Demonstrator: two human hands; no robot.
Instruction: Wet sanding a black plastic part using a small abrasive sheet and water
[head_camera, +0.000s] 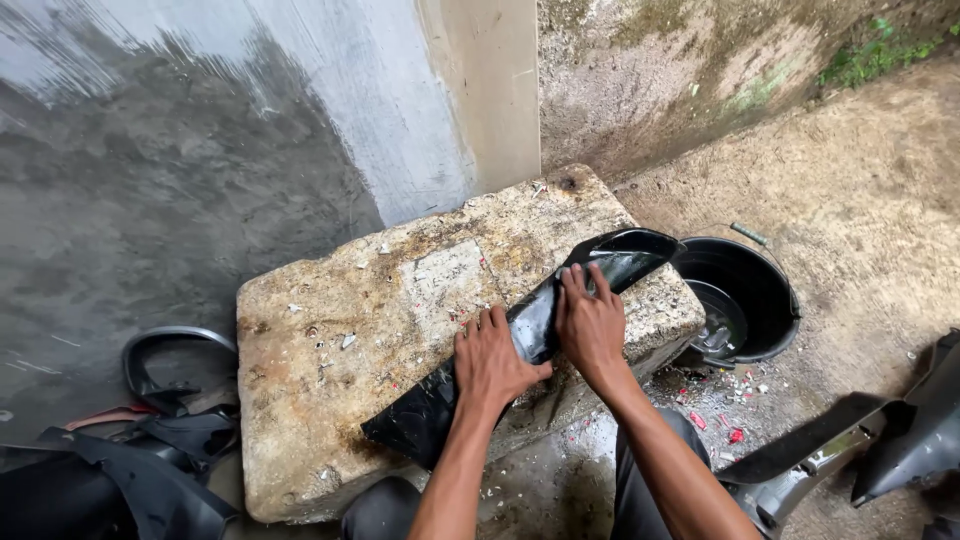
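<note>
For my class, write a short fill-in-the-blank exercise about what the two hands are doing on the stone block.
1. Both hands press on a long ____ plastic panel.
2. The panel lies across a rough ____ block.
3. To the right of the block stands a black ____ with water in it.
4. The left hand lies ____ the camera than the right hand.

Missing words: black; stone; bucket; nearer
</note>
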